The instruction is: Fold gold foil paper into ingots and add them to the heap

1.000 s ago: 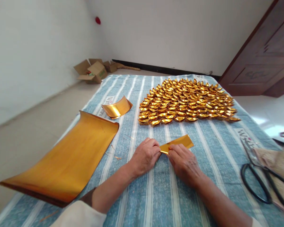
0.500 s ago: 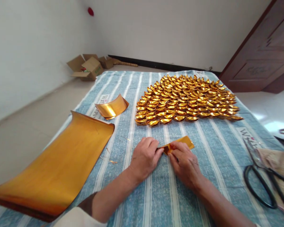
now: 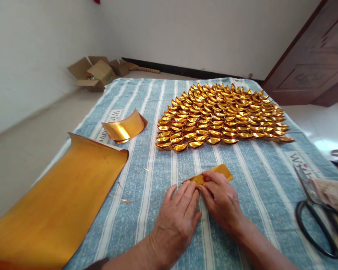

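Observation:
A narrow folded piece of gold foil paper (image 3: pixel 223 171) lies on the striped cloth in front of me. My left hand (image 3: pixel 178 214) rests on its near left part, fingers stretched out flat and the thumb lower down. At the middle of the paper, my right hand (image 3: pixel 222 194) pinches it between thumb and fingers. The paper's right end sticks out beyond my right fingers, while my left fingers cover part of the near edge. Beyond both hands stand many boat-shaped gold foil ingots (image 3: pixel 214 120), packed in close rows.
A small stack of curved gold sheets (image 3: pixel 125 128) and a large stack of gold foil sheets (image 3: pixel 64 198) lie left. Black-handled scissors (image 3: pixel 312 210) rest at right on the striped cloth (image 3: pixel 141 180). Open cardboard boxes (image 3: pixel 97 77) stand on the floor behind.
My left hand has gone from pinching the paper's left end to lying flat over it with fingers extended. My right hand keeps its pinch. The view has shifted slightly.

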`<action>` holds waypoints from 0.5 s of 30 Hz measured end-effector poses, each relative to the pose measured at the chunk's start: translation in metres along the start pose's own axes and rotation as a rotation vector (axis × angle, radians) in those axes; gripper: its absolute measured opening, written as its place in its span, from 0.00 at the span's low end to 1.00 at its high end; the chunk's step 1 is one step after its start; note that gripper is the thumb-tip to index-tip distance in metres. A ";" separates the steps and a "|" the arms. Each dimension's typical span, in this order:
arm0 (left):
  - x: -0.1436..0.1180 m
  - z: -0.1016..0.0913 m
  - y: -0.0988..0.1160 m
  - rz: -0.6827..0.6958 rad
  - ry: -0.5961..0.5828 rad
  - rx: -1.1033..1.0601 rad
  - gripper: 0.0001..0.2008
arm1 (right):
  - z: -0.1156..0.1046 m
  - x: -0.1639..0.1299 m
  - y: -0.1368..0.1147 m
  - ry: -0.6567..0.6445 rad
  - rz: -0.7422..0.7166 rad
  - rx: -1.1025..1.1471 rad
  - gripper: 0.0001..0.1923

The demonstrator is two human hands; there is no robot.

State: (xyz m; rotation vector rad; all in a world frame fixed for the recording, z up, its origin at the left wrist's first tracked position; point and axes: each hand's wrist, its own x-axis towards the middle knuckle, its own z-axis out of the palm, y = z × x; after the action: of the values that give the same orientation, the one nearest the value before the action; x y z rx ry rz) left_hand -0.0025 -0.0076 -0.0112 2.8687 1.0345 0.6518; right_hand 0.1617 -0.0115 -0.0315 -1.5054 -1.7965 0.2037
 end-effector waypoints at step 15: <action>0.001 0.002 0.000 -0.030 -0.027 -0.025 0.17 | -0.001 0.001 -0.002 -0.002 -0.009 -0.023 0.13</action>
State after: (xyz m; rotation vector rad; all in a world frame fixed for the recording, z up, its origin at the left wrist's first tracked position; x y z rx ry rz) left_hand -0.0010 -0.0064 -0.0123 2.8274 1.0558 0.6184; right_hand 0.1610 -0.0117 -0.0295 -1.5136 -1.8126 0.1803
